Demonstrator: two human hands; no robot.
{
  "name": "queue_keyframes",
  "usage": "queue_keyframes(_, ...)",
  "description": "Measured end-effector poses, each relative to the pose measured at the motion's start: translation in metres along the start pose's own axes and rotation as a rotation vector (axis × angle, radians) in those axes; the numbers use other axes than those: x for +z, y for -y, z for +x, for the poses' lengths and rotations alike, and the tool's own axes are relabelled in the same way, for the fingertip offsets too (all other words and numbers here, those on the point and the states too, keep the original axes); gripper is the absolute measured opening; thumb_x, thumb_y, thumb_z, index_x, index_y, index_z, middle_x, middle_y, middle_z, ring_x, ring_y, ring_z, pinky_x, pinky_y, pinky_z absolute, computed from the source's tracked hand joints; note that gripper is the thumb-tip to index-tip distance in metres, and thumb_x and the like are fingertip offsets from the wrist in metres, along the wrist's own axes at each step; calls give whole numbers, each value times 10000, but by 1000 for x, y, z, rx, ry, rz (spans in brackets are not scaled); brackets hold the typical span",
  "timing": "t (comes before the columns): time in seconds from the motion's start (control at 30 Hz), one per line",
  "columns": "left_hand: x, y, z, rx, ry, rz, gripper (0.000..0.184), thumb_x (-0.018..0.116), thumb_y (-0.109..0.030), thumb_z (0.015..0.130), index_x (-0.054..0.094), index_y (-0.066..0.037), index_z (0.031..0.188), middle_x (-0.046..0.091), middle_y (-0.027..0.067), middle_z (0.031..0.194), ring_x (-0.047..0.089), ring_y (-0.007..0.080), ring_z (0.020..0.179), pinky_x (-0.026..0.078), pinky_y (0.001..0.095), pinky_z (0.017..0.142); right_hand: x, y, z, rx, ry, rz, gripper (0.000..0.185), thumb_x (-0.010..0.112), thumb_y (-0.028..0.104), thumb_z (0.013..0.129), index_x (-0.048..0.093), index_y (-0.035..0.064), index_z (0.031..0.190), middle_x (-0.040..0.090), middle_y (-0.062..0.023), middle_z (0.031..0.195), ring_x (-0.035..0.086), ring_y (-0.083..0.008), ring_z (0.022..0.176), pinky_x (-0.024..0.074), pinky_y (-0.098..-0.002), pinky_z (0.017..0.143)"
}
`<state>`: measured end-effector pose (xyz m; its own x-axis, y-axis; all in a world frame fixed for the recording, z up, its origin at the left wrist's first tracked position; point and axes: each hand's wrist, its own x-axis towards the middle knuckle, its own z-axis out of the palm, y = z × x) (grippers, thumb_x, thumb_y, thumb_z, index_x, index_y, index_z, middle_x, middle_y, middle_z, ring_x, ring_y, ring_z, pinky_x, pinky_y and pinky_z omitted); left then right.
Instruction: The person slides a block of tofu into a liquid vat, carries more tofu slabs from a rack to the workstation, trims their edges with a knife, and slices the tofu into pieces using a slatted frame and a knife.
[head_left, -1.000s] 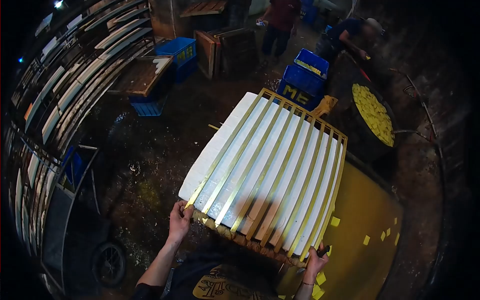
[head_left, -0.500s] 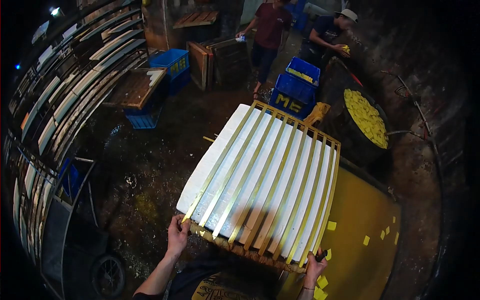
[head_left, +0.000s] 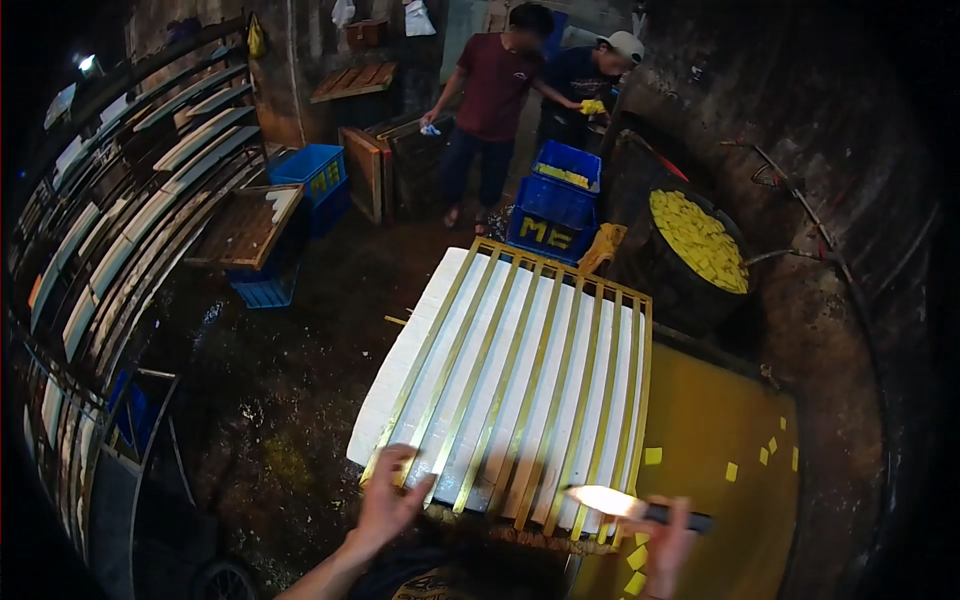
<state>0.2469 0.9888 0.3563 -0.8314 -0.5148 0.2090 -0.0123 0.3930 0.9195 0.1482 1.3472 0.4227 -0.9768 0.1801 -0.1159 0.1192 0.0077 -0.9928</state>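
Observation:
A wide white slab (head_left: 406, 366), which looks like tofu, lies on a low surface in front of me. Over it rests a slatted wooden frame (head_left: 562, 268) with long yellow-stained bars. My left hand (head_left: 383, 508) is at the frame's near left corner, fingers apart, over or lightly touching the bar ends; contact is hard to tell. In my right hand (head_left: 668, 555), at the near right corner, is a knife (head_left: 606, 500), gripped by its dark handle. Its bright blade points left above the bars. The right hand is somewhat blurred.
On the right, yellow squares (head_left: 653, 456) float in a vat of yellowish liquid (head_left: 720, 400). Beyond stands a pot (head_left: 745, 287) of yellow pieces, beside stacked blue crates (head_left: 520, 228). Two people (head_left: 497, 95) stand behind. Racks (head_left: 130, 230) line the left, above a cart (head_left: 110, 490).
My left hand has let go of the frame's corner and opened. My right hand has lifted off its corner, and the knife now points left over the bars. The view has shifted upward.

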Motion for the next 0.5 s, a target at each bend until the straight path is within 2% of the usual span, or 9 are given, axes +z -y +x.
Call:
queue_keyframes(0.1, 32, -37, 11, 10, 467, -141, 341, 664, -183, 907, 552, -21, 1186, 583, 174, 1197, 569, 282, 1122, 457, 366, 915, 74, -19, -33, 153, 265, 179, 406, 459, 280, 1006, 562, -111, 1044, 652, -227, 891, 675, -325, 657, 589, -399, 553)
queue_keyframes(0.17, 39, -57, 24, -151, 822, -169, 261, 597, -207, 955, 583, -23, 1140, 635, 183, 1106, 605, 272, 1097, 466, 359, 901, 83, -15, -41, 263, 409, 241, 388, 436, 253, 1012, 542, -115, 1077, 638, -257, 918, 679, -340, 697, 603, -425, 613)
queue_keyframes(0.2, 53, -38, 22, -173, 893, -216, 219, 612, -222, 953, 621, -44, 1080, 667, 93, 975, 608, 169, 934, 472, 332, 852, 85, -12, -44, 249, 444, 196, 390, 430, 249, 1013, 535, -119, 1092, 634, -262, 929, 681, -332, 719, 605, -426, 638)
queue_keyframes(0.3, 84, -4, 31, -7, 933, -431, 137, 596, -163, 961, 635, -39, 1008, 652, 45, 938, 584, 125, 917, 469, 296, 811, 78, 3, -40, 207, 547, 62, 288, 484, 157, 989, 570, -77, 1132, 652, -187, 956, 680, -248, 795, 582, -347, 712)
queue_keyframes(0.33, 95, -4, 34, -279, 919, -626, 96, 601, -120, 953, 631, -33, 979, 634, 26, 903, 570, 98, 903, 467, 271, 808, 77, 17, -34, 84, 577, -71, 239, 519, 124, 978, 593, -53, 1122, 647, -150, 986, 675, -217, 821, 559, -308, 739)
queue_keyframes(0.37, 103, -11, 45, -154, 921, -552, 104, 615, -121, 944, 636, -29, 988, 640, 23, 914, 567, 88, 908, 473, 273, 813, 77, 30, -24, -33, 606, -209, 197, 554, 90, 966, 616, -28, 1111, 642, -113, 1015, 670, -185, 847, 535, -270, 766)
queue_keyframes(0.43, 117, -34, 76, -1, 794, -154, 285, 701, -220, 886, 633, -28, 1085, 659, 120, 1000, 627, 237, 1002, 486, 343, 895, 74, 49, 7, -227, 530, -396, 131, 589, 39, 933, 617, -26, 1043, 644, -83, 1019, 633, -123, 896, 507, -249, 766)
queue_keyframes(0.47, 120, -48, 90, -1, 673, 5, 449, 734, -285, 850, 585, -28, 1186, 616, 182, 1145, 597, 330, 1093, 472, 382, 955, 69, 43, 41, -416, 483, -243, 85, 601, 32, 915, 612, -16, 983, 644, -70, 981, 605, -103, 911, 499, -253, 760)
queue_keyframes(0.5, 134, -27, 106, 315, 607, 55, 568, 726, -354, 842, 529, -30, 1265, 536, 190, 1293, 530, 348, 1199, 442, 417, 1008, 74, 52, 75, -496, 328, -298, 108, 599, 58, 912, 624, -8, 994, 637, -63, 902, 595, -104, 809, 495, -259, 690)
